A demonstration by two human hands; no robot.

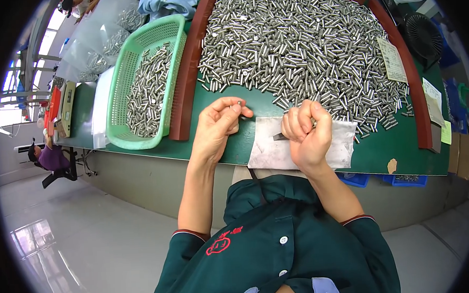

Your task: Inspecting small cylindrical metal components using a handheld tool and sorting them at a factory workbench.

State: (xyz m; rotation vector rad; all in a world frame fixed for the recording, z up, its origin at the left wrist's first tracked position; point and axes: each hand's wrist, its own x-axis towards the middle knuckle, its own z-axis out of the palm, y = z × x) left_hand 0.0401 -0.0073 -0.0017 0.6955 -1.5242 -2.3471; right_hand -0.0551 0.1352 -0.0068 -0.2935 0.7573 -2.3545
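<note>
My left hand [216, 124] is closed in a pinch at the table's near side, with a small metal pin [239, 103] between thumb and fingertip. To its right, my right hand [310, 132] is curled over a white cloth [266, 153]. A dark, flat, pointed end of a tool [279, 136] sticks out of that fist on its left side; the rest is hidden by the fingers, so its kind does not show. Just beyond both hands spreads a large heap of short shiny metal pins [298, 44] on the green tabletop [229, 156].
Left of the heap, a green plastic basket [118, 99] holds more pins. Dark red rails [185, 80] border the heap. A black fan [422, 36] and paper labels [393, 60] are at the right. Plastic bags [96, 37] lie far left. Another person [54, 157] sits farther off at left.
</note>
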